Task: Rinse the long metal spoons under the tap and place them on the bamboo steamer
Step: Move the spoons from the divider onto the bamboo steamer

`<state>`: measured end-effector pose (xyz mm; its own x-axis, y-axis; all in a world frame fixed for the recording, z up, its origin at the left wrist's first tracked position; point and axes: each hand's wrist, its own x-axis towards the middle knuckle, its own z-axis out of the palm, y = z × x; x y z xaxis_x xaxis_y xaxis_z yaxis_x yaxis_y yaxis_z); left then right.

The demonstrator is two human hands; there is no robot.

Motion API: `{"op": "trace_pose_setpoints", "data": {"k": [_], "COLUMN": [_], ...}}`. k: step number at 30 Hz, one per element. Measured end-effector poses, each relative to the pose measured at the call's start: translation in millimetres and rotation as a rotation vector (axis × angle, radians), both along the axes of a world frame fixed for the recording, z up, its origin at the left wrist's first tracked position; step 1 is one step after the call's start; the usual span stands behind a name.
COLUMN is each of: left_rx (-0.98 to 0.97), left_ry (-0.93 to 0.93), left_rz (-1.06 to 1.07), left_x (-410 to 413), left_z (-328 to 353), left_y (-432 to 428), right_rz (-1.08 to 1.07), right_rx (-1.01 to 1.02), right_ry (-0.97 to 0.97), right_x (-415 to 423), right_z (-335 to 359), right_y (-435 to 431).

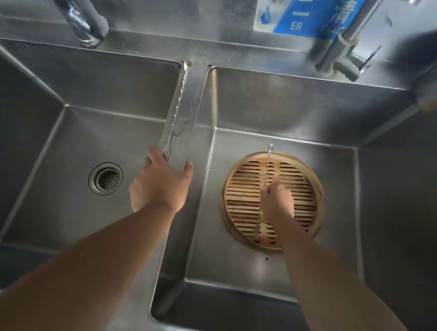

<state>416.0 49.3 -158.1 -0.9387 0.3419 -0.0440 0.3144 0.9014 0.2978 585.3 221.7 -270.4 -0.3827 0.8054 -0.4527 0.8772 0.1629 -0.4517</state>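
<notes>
Over the bamboo steamer (307, 200), the right hand (278, 200) pinches 1 long utensil (267, 170) lying front-to-back; the left hand (159, 183) spreads open, gripping the sink divider (188, 103).

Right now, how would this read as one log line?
left hand: on divider utensil | right hand: laying spoon on bamboo steamer | taps: dry

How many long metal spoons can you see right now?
2: one spoon lies along the divider between the basins, at the left hand; another lies across the bamboo steamer, under the right hand.

Left hand (161, 183) spread open, right hand (277, 199) fisted
</notes>
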Motion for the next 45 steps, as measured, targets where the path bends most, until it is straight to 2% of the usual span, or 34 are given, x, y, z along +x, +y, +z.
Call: {"op": "trace_pose_setpoints", "data": {"k": [3,6,21,45], "left_rx": [-0.013,-0.016,-0.009,0.001], "left_ry": [0.009,0.018,0.028,0.039], "left_rz": [0.008,-0.001,0.003,0.002], "left_x": [0.0,0.4,-1.6,-5.2], "left_z": [0.1,0.0,1.5,-2.1], "left_y": [0.5,1.3,1.2,-0.1], "right_rz": [0.016,-0.038,0.021,0.067], "right_rx": [0.000,0.003,0.109,0.065], "right_ry": [-0.082,-0.093,-0.147,-0.097], "right_x": [17.0,27.5,47.1,55.1], "right_z": [-15.2,-29.3,-67.3,-77.4], "right_y": [-1.5,-3.0,20.5,31.7]}}
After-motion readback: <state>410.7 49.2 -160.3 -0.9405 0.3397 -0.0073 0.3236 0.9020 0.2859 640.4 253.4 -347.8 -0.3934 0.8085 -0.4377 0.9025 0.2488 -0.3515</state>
